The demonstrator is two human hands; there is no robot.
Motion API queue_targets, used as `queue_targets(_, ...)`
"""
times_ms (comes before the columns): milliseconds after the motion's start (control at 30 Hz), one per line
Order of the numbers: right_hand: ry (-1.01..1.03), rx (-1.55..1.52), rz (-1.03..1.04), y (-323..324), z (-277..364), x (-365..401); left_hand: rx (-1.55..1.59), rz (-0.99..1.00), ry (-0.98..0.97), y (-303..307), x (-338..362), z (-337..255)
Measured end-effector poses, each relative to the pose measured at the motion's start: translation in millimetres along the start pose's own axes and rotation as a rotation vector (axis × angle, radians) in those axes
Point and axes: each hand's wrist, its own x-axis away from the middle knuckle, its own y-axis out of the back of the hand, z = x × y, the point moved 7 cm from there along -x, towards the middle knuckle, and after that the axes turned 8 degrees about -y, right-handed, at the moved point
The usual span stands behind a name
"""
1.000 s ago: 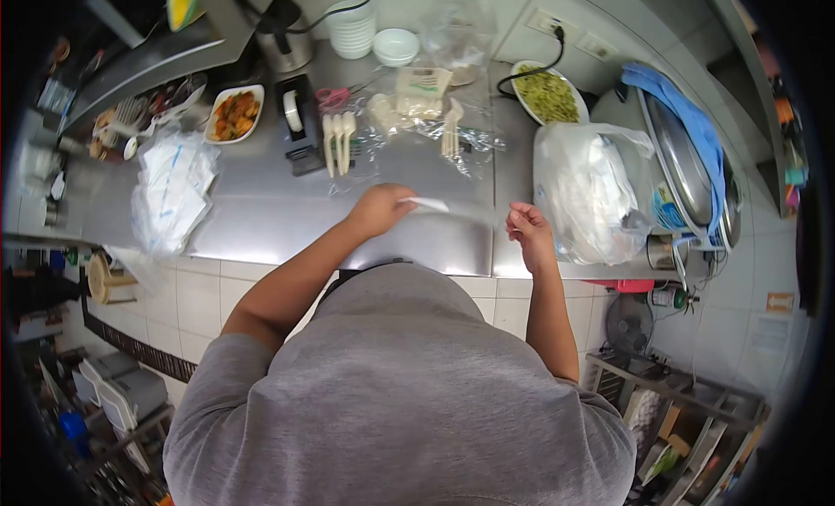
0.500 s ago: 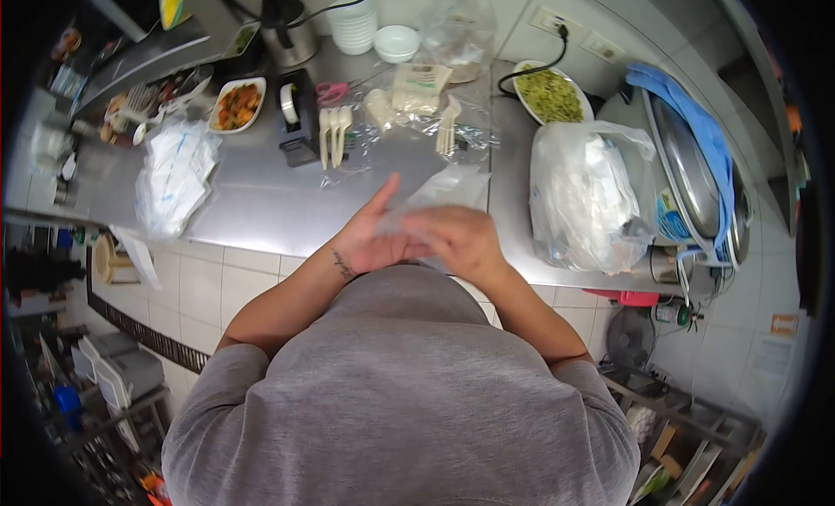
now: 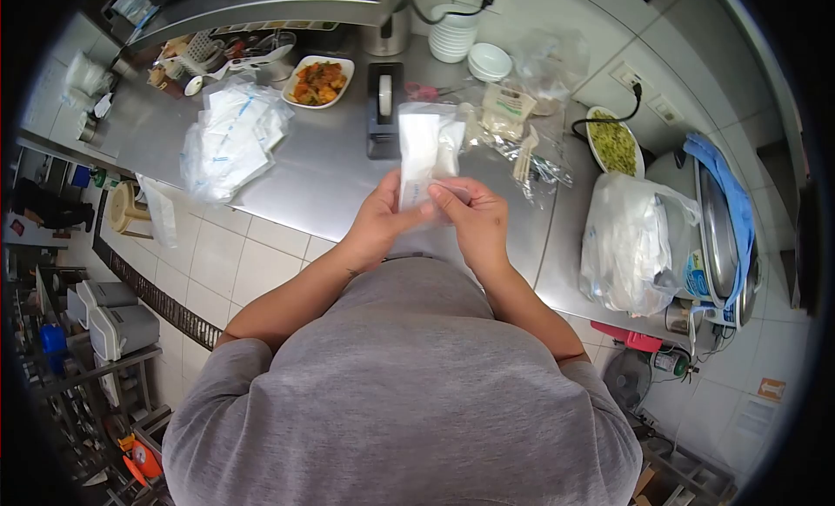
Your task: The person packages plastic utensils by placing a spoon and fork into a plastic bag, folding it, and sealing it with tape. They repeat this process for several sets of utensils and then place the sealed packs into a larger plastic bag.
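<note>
Above counter (image 3: 317,188) edge, hands (image 3: 383,217) (image 3: 477,221) pinch seemingly 1 bag (image 3: 424,154).

Small clear plastic bag (image 3: 426,154), whitish inside, is up on end, pinched at its bottom edge, over the steel surface (image 3: 322,171).

Worktop (image 3: 304,184): brushed stainless, smooth, soft reflections from where I sit. Clear bag (image 3: 426,149): thin glossy plastic film, crinkled, with a matt white insert that looks like paper. Packet pile (image 3: 230,140) by the left edge: same shiny film, wrinkled. Big sack (image 3: 631,245) at the right edge: cloudy translucent plastic, creased. Tape dispenser (image 3: 384,114): black hard plastic, low sheen. Bowl stack (image 3: 452,36) and food dish (image 3: 320,80) at the back edge: white, glossy; ceramic or melamine, can't tell. Cutlery (image 3: 524,154): cream matt plastic in clear wrap. Cloth (image 3: 726,193): blue fabric, matt. Lid (image 3: 718,245) under it: polished metal. Shirt (image 3: 400,393): grey knit, matt. Wall tiles (image 3: 226,262): white, glossy.
</note>
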Motion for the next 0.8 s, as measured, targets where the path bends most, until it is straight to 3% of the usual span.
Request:
queue_targets(67,0.024,0.034,0.001,-22.1,-4.6,-13.0,0.012,-0.054,0.148,33.8,2.1,1.4)
queue_targets(200,0.051,0.074,-0.172,-35.1,-36.5,-80.2,0.025,-0.097,0.058,96.2,20.0,-15.5)
queue_targets(267,0.029,0.159,-0.243,-41.0,-54.3,-119.3,-0.169,-0.038,0.021,115.4,37.1,-26.9)
queue_targets(333,-0.269,0.171,-0.22,-52.3,-85.8,-150.0,-0.107,-0.043,0.091,125.6,54.9,-33.1)
queue_targets(367,-0.267,0.171,-0.215,-59.4,-92.3,-163.7,-0.044,-0.049,0.159,130.6,61.1,-33.3)
queue_targets(433,-0.461,0.228,-0.214,-76.1,-106.4,-170.7,0.004,-0.077,0.199,150.5,65.2,-24.1)
queue_targets(500,-0.436,0.209,-0.124,-81.5,-108.8,-169.1,0.312,-0.091,0.189,164.6,60.2,-17.5)
queue_targets(567,-0.184,0.202,-0.187,-77.9,-106.7,-164.9,0.368,-0.088,0.156,158.8,49.1,-38.1)
queue_targets(600,-0.015,0.324,-0.276,-72.1,-110.3,-161.1,0.422,-0.082,0.123,157.5,42.3,-47.1)
queue_targets(633,-0.015,0.332,-0.276,-73.3,-116.6,-149.1,0.43,-0.083,0.12,163.4,38.1,-45.5)
queue_targets(700,0.305,0.587,-0.445,-73.5,-106.9,-117.0,0.288,-0.109,0.109,178.3,29.9,-39.1)
queue_targets(800,0.144,0.734,-0.403,-54.8,-124.4,-128.3,0.247,-0.19,0.121,186.0,18.1,-34.2)
